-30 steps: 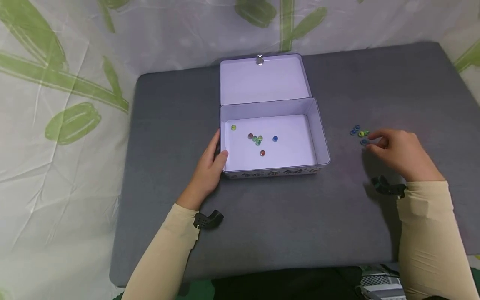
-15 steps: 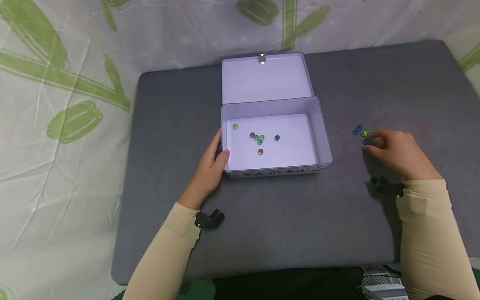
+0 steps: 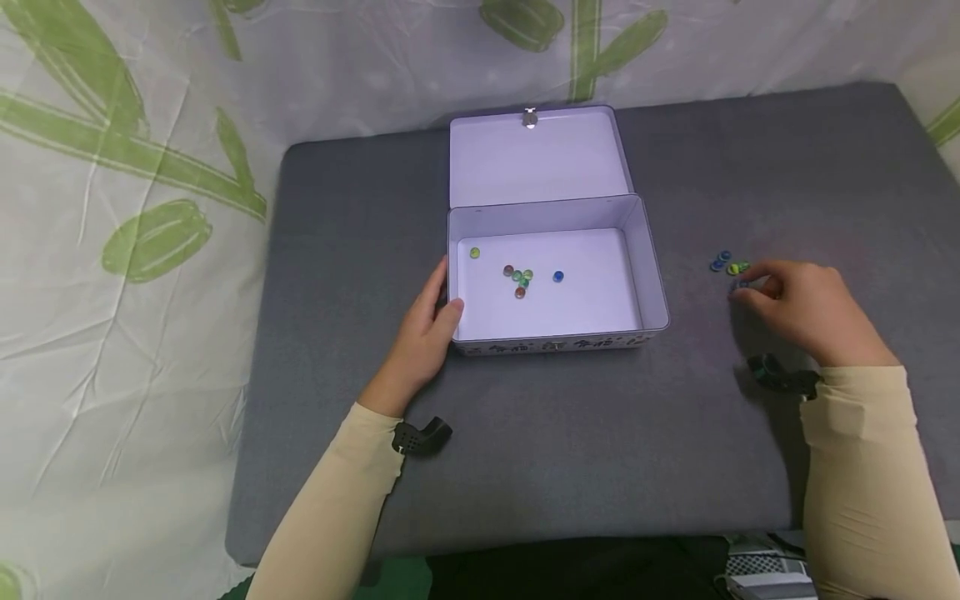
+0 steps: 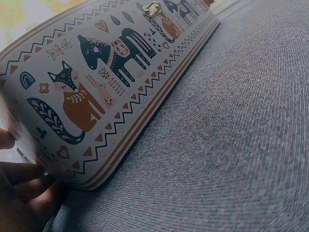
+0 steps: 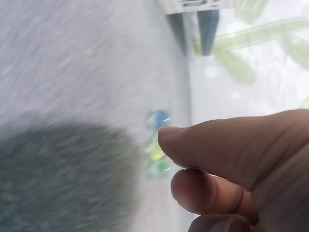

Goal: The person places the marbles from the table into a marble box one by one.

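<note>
A metal tin box (image 3: 555,325) with a printed animal pattern (image 4: 116,53) lies with its lid (image 3: 540,158) folded back. My left hand (image 3: 416,346) grips its left wall, thumb over the rim and fingers outside. Several glass marbles lie on its floor, including a blue marble (image 3: 558,277) and a reddish marble (image 3: 520,292). Right of the box, my right hand (image 3: 810,312) has thumb and forefinger round a bluish marble (image 3: 739,285) at the tabletop. Beside the fingertips sit a yellow marble (image 3: 732,269), a green marble (image 3: 743,267) and two blue marbles; the right wrist view hides the pinched one.
The grey cloth-covered table (image 3: 600,450) extends round the box on all sides. A white curtain (image 3: 360,67) with green leaf print hangs behind and to the left. A metal clasp (image 3: 529,119) sits on the lid's far edge.
The reddish marble in the box has rolled away from the front wall, up to the green ones. My right thumb and forefinger have closed round the bluish marble. The left hand keeps its place.
</note>
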{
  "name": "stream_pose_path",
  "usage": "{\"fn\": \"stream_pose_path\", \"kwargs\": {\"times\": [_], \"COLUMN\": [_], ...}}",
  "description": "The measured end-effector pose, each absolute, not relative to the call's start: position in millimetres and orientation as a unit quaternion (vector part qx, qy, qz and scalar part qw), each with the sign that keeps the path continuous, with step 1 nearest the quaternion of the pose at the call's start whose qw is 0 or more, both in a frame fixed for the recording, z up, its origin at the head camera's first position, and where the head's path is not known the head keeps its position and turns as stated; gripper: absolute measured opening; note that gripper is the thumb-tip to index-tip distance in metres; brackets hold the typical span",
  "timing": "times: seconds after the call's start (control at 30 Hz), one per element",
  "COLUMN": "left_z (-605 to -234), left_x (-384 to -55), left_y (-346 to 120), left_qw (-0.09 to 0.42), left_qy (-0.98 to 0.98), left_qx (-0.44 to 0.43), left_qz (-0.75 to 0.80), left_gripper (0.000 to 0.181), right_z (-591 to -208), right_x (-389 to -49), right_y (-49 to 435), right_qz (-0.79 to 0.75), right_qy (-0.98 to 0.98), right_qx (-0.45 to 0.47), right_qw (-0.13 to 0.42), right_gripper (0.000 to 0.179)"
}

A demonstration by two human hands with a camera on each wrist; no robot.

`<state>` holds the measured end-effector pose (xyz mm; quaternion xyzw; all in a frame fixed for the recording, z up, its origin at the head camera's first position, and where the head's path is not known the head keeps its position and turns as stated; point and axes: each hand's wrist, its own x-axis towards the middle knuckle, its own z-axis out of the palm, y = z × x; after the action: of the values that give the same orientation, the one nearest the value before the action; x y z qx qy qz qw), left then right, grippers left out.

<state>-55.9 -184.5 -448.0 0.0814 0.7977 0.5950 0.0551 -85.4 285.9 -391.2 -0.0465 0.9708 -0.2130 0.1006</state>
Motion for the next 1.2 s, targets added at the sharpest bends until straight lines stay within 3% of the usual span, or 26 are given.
{"fn": "stream_pose_path", "kwargs": {"times": [0.6, 1.2], "left_z": [-448.6, -450.1], "left_x": [-59.9, -62.3], "left_y": [-182.1, -174.3], "left_qw": [0.045, 0.049], "left_qy": [0.812, 0.812], "left_qx": [0.072, 0.067], "left_qz": [0.577, 0.578], "left_gripper": [0.068, 0.068], "right_z": [-338.8, -325.0], "right_x": [-101.5, -133.4], "right_y": [224.6, 154.6], "right_qz": [-0.222, -0.235], "right_qy": [0.967, 0.946], "right_qx": [-0.127, -0.212], "right_qw": [0.011, 0.074], "right_gripper": [0.025, 0.020]}}
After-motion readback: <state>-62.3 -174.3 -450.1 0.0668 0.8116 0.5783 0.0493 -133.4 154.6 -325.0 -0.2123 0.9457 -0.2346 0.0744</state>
